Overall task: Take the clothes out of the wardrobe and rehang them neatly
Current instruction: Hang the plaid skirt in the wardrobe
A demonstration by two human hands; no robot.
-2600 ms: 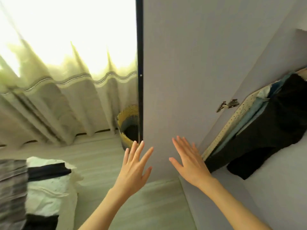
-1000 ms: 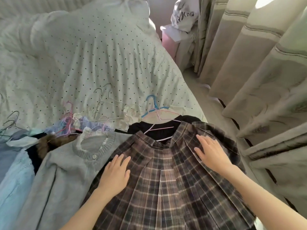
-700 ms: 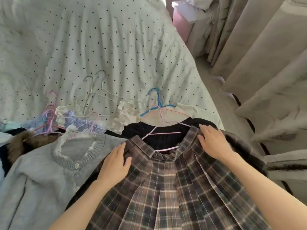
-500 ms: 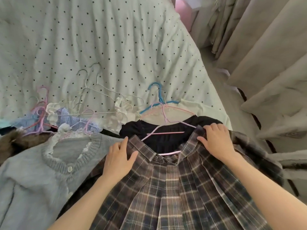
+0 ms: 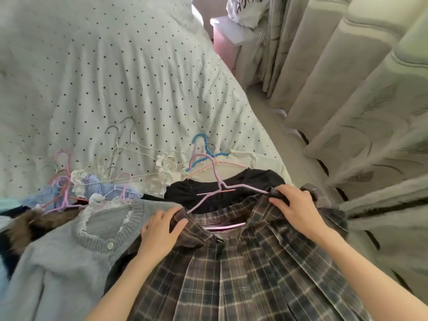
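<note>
Clothes lie heaped on the bed (image 5: 115,66), out of the wardrobe; none rehung. Plaid skirt (image 5: 243,274) nearest, at the bed's foot. Left hand (image 5: 159,230) and right hand (image 5: 294,209) grip its waistband.

Both hands, left hand (image 5: 159,230) at 7 o'clock and right hand (image 5: 295,206) at 4, grip a plaid skirt's (image 5: 243,274) waistband on a dotted bed (image 5: 104,72).
</note>
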